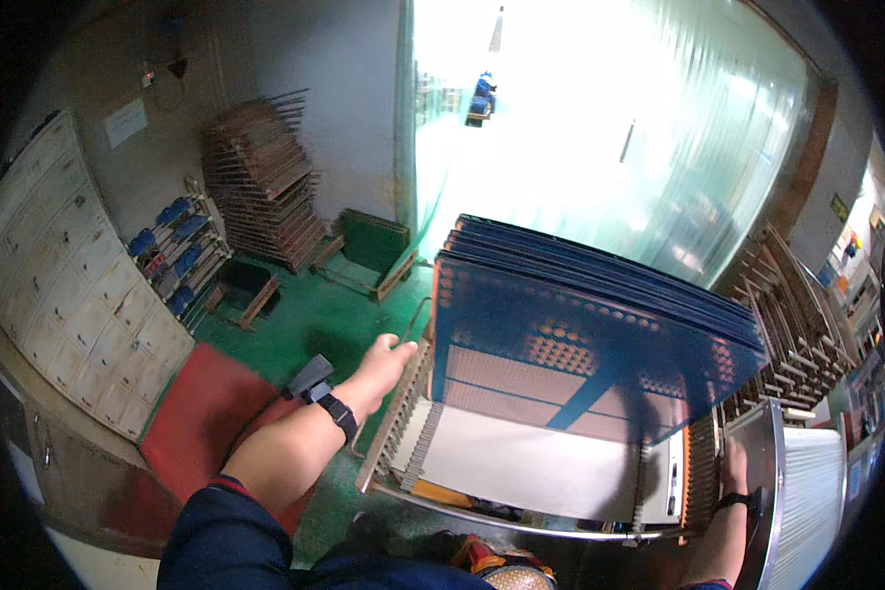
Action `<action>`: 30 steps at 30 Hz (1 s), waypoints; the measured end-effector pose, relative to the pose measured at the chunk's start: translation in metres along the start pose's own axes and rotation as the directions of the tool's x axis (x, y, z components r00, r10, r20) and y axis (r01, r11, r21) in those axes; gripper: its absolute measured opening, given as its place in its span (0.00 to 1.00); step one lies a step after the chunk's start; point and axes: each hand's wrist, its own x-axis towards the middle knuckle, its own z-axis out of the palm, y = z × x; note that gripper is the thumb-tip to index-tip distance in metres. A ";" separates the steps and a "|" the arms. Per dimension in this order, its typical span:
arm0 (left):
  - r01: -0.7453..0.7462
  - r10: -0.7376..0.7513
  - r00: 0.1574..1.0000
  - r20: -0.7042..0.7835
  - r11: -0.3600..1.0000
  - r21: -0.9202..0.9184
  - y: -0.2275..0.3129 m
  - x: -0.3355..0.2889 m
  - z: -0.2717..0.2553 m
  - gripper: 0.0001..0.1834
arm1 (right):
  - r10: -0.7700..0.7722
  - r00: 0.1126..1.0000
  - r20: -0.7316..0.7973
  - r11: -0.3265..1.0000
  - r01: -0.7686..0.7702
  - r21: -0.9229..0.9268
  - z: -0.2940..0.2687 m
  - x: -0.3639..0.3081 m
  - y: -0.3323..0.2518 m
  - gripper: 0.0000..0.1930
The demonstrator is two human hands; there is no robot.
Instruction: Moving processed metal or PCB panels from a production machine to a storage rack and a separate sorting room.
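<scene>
A slotted rack cart (551,521) stands in front of me, with toothed side rails and a white base. Several large dark blue circuit board panels (580,324) with copper-coloured dots stand upright in it, packed toward its far part. My left hand (388,364) is closed round the top of the rack's left side, a black strap with a small device on its wrist. At the rack's right side is my right hand (735,464), beside the orange-edged slotted rail. Its fingers are mostly hidden, and a dark band circles the wrist.
Left are pale lockers (79,285), a red mat (202,413) and stacked brown racks (261,182). A green bin (374,251) sits on the green floor. Ahead hangs a translucent strip curtain (600,128). A ribbed white unit (806,492) and more slotted racks (787,324) stand close on the right.
</scene>
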 end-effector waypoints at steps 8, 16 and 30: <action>0.272 -0.263 0.962 0.076 0.889 -0.369 0.033 -0.053 -0.047 0.09 | 0.222 0.800 0.558 0.876 -0.414 0.245 0.067 0.014 -0.084 0.19; 0.164 -0.195 0.977 -0.092 0.950 -0.267 0.078 -0.040 -0.050 0.16 | -0.057 0.792 0.608 0.406 -0.538 0.739 0.185 0.092 -0.117 0.20; 0.120 -0.219 0.895 -0.388 0.957 -0.263 0.020 0.031 -0.118 0.18 | 0.059 0.786 0.615 0.267 -0.606 0.749 0.292 0.144 -0.278 0.17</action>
